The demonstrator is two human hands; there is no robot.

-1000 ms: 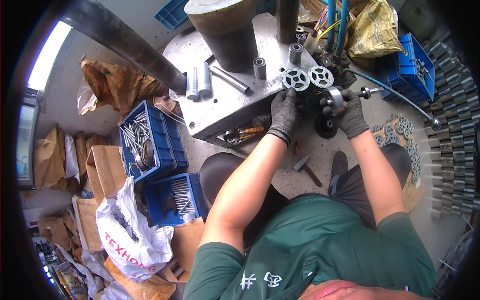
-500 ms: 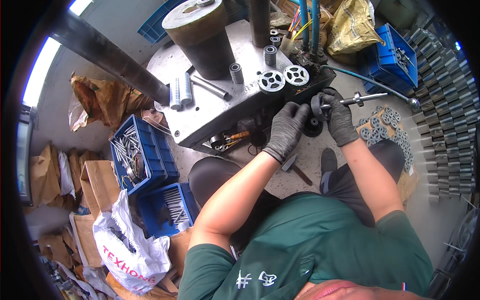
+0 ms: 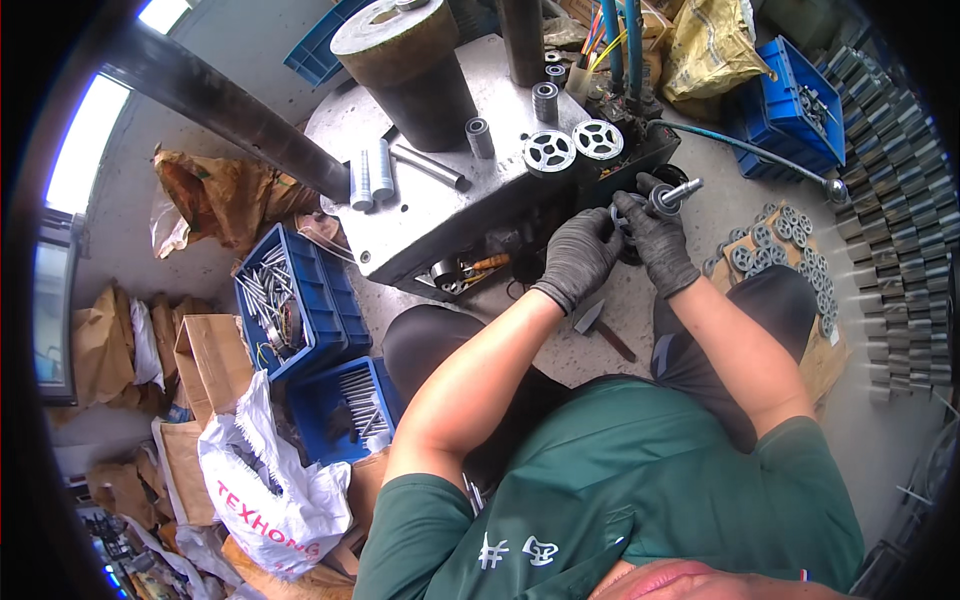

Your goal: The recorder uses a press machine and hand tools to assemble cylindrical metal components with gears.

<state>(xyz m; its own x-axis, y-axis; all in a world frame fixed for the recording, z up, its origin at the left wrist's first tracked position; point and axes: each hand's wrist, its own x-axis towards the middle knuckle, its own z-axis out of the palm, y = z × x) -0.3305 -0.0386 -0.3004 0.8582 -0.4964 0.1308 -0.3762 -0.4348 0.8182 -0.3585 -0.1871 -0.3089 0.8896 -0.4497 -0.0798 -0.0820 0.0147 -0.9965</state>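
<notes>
Both my hands wear dark grey gloves and are close together in front of the machine table's near right corner. My right hand (image 3: 662,244) is closed around a metal shaft (image 3: 685,191) with a round collar on it. The shaft's bare end points up and to the right, and its lower part is hidden in my fingers. My left hand (image 3: 580,258) is just left of it, fingers curled in by the shaft's lower end. What its fingertips pinch, if anything, is hidden. Two spoked wheels (image 3: 550,152) lie on the table edge beyond my hands.
The metal machine table (image 3: 370,240) carries a thick cylinder (image 3: 425,95), bearing stacks (image 3: 480,140) and rods. Blue crates (image 3: 350,320) of metal pins stand at left. A knife (image 3: 605,330) lies on the floor. Many spoked wheels (image 3: 762,258) cover cardboard at right, beside stacked metal cylinders (image 3: 905,230).
The shaft has turned in my right hand from lying out to the right to pointing more upward. The dark round piece at its left end is now mostly covered by my fingers.
</notes>
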